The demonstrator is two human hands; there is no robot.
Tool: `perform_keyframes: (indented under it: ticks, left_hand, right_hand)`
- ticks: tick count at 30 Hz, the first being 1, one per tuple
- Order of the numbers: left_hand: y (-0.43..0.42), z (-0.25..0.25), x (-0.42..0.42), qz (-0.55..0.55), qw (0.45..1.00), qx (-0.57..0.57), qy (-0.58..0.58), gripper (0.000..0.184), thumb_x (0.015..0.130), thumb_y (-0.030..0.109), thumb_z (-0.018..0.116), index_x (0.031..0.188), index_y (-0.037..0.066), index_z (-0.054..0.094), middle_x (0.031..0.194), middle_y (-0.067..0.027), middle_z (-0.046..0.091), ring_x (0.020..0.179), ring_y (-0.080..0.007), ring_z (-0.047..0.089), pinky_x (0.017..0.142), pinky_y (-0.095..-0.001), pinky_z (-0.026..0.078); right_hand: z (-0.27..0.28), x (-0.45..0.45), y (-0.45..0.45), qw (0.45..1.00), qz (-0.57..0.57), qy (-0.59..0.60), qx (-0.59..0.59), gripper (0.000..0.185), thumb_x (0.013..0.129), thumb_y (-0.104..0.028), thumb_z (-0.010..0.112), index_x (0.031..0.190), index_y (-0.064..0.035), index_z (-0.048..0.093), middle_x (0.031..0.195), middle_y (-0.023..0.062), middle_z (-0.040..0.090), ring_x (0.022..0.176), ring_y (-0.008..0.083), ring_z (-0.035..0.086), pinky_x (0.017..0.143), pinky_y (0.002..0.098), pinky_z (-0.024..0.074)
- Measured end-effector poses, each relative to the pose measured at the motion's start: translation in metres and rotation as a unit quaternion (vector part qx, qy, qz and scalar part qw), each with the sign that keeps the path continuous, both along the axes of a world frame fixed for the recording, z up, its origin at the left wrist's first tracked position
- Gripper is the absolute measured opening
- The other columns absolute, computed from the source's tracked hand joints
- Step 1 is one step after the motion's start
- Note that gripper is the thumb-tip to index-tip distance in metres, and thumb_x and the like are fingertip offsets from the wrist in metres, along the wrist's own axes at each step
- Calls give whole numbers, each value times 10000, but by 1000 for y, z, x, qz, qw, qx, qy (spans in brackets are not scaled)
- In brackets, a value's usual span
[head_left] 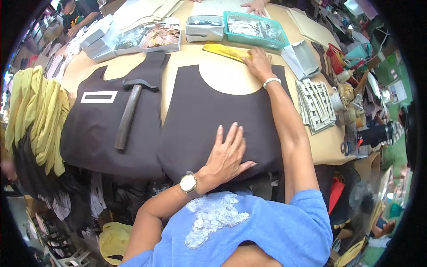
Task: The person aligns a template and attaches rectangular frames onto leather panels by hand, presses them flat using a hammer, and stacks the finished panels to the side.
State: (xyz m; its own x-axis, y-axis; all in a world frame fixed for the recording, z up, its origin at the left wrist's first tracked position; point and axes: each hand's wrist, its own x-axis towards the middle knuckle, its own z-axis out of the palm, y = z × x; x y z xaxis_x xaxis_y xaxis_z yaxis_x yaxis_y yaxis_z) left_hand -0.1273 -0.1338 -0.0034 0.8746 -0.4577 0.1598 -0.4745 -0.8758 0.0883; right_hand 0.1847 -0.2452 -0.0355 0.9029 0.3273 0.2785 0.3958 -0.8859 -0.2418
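A dark, bag-shaped fabric piece with a rounded neck cut-out lies flat in front of me. My left hand rests palm down on its lower part, fingers spread. Beyond the cut-out, my right hand has its fingers closed over the right end of a long, flat yellow strip; its exact kind is unclear. To the left lies a second dark fabric piece, with a hammer and a white rectangular frame-shaped piece on top.
Boxes of small parts and a teal basket line the back of the table. White frame-shaped pieces and an open box sit at right. Yellow cloth hangs at left. Other people's hands show at the far side.
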Motion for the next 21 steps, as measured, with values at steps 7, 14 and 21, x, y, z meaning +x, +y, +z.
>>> perform_keyframes:
  ticks: [7, 14, 21]
  left_hand:
    - [-9, -30, 4, -22, 987, -148, 65, 691, 847, 559, 493, 1384, 137, 389, 1474, -172, 257, 1371, -357, 205, 1065, -609, 181]
    - [-13, -35, 4, -14, 984, -165, 64, 707, 838, 561, 500, 1390, 136, 379, 1484, -169, 233, 1377, -358, 187, 1070, -610, 160]
    - [-11, -23, -1, -17, 985, -158, 61, 745, 824, 558, 528, 1380, 84, 381, 1453, -187, 287, 1357, -375, 228, 1056, -614, 168]
  right_hand:
    - [57, -1, 2, 948, 175, -208, 166, 130, 851, -178, 599, 849, -48, 596, 764, 111, 635, 791, 267, 616, 815, 398, 410]
    - [143, -88, -7, 921, 214, -216, 244, 130, 880, -127, 593, 959, -37, 642, 744, 68, 641, 654, 138, 578, 617, 256, 453]
    - [48, -186, -46, 986, 108, -85, 91, 217, 857, -99, 561, 1059, -34, 609, 1116, 154, 565, 1046, 309, 523, 901, 386, 400]
